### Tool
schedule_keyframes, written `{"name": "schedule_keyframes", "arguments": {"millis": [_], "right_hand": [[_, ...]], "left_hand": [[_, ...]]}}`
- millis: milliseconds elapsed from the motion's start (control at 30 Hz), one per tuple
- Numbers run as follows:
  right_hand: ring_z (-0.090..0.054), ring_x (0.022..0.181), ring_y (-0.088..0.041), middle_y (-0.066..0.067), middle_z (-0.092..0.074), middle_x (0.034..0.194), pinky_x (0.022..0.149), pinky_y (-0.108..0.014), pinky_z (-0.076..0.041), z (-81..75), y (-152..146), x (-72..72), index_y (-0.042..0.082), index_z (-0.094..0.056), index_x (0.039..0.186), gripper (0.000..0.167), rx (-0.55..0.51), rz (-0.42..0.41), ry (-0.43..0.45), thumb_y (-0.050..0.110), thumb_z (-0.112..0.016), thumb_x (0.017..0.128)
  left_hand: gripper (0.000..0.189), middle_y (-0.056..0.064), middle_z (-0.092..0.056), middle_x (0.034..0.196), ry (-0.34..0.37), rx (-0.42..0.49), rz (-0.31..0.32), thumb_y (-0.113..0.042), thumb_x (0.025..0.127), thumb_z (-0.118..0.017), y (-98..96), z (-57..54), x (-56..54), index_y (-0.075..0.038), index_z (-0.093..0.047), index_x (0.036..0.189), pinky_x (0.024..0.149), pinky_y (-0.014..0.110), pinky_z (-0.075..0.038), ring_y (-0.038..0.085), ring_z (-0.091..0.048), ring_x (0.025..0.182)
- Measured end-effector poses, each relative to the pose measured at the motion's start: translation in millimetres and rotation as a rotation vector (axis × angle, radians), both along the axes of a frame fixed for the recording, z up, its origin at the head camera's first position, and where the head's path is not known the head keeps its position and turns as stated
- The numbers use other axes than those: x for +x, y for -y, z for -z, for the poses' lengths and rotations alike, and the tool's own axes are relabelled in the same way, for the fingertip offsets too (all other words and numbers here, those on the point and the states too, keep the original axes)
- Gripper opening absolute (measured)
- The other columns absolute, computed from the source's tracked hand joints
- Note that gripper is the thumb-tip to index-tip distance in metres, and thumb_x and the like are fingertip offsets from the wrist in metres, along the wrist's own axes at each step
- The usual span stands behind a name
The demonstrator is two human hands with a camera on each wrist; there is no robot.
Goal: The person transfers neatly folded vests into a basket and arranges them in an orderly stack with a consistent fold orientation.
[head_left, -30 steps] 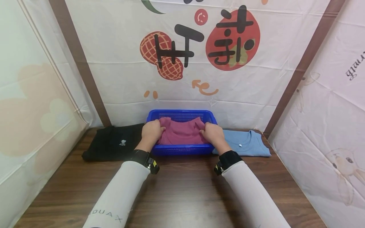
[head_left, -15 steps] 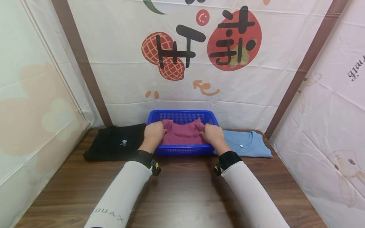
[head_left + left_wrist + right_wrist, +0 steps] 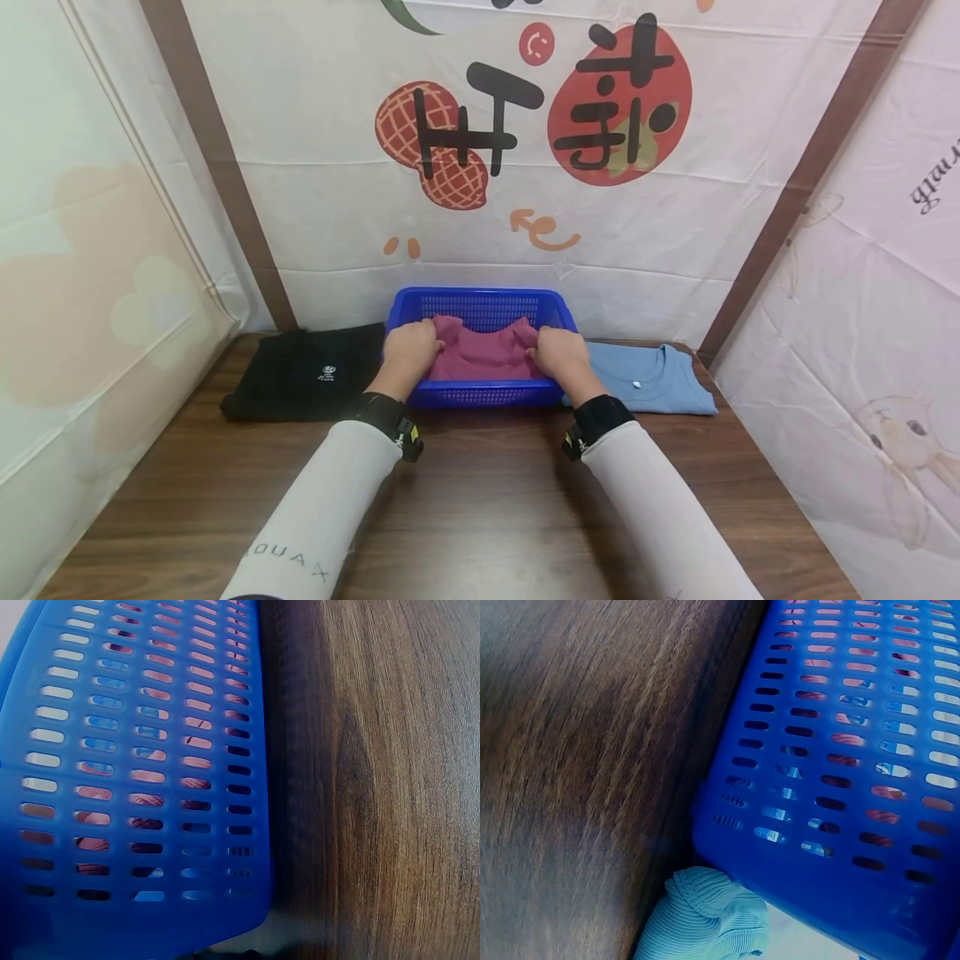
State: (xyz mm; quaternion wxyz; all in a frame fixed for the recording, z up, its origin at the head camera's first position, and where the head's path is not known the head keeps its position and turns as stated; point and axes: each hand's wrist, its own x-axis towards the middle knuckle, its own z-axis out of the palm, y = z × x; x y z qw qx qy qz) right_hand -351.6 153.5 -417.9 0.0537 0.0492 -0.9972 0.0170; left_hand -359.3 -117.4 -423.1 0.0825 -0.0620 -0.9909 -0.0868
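A dark pink garment (image 3: 483, 354) lies inside a blue perforated plastic basket (image 3: 487, 394) at the back of the table. My left hand (image 3: 410, 350) grips its left upper edge, thumb toward the cloth. On the opposite side, my right hand (image 3: 561, 352) pinches the right upper edge. Between the hands the cloth sags a little. In the left wrist view the basket wall (image 3: 150, 765) fills the left half, pink showing through its slots; the hand is out of sight. From the right wrist the basket wall (image 3: 832, 772) hides the fingers too.
A folded black garment (image 3: 307, 375) with a small white print lies left of the basket. To its right is a folded light blue shirt (image 3: 645, 379). Both rest on the brown wooden table (image 3: 480, 500). A printed white curtain (image 3: 322, 217) stands close behind.
The garment's upper edge has sunk slightly in the basket, and my left hand has shifted a little to the right. Both hands keep hold of the cloth. The view has shifted slightly.
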Motion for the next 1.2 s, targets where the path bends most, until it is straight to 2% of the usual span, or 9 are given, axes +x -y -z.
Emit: {"name": "schedule_keyframes", "arguments": {"millis": [533, 733, 1000, 1200], "right_hand": [[-0.062, 0.078, -0.023, -0.004, -0.069, 0.088, 0.070, -0.044, -0.054, 3.1, 0.3, -2.9, 0.012, -0.066, 0.093, 0.032, 0.004, -0.013, 0.019, 0.044, -0.064, 0.099], [-0.062, 0.080, -0.024, -0.006, -0.070, 0.092, 0.071, -0.045, -0.055, 2.9, 1.2, -3.2, 0.011, -0.067, 0.098, 0.034, -0.004, -0.004, 0.018, 0.045, -0.065, 0.099], [-0.063, 0.080, -0.024, -0.006, -0.069, 0.090, 0.070, -0.045, -0.055, 1.8, 1.5, -4.1, 0.012, -0.065, 0.098, 0.033, -0.027, 0.004, 0.001, 0.045, -0.063, 0.099], [-0.063, 0.079, -0.024, -0.006, -0.067, 0.087, 0.067, -0.044, -0.054, -0.3, 1.4, -3.0, 0.012, -0.063, 0.096, 0.032, -0.040, 0.008, 0.005, 0.044, -0.062, 0.101]], "left_hand": [[0.047, 0.022, -0.070, 0.122, 0.044, -0.006, 0.005, -0.039, 0.102, -0.061, -2.5, 4.9, -3.7, 0.002, -0.063, 0.127, 0.094, 0.056, -0.054, 0.038, -0.066, 0.117], [0.048, 0.021, -0.069, 0.125, 0.081, -0.014, 0.012, -0.039, 0.104, -0.056, -3.3, 2.5, -2.3, 0.001, -0.060, 0.132, 0.093, 0.056, -0.054, 0.038, -0.065, 0.118], [0.048, 0.019, -0.069, 0.123, 0.125, 0.036, 0.002, -0.036, 0.103, -0.054, -2.9, 1.5, -3.8, -0.001, -0.057, 0.136, 0.087, 0.054, -0.056, 0.033, -0.066, 0.108], [0.052, 0.023, -0.064, 0.133, 0.120, 0.075, -0.032, -0.031, 0.104, -0.053, -3.4, 2.1, -6.3, 0.004, -0.050, 0.142, 0.093, 0.058, -0.054, 0.037, -0.063, 0.121]]}}
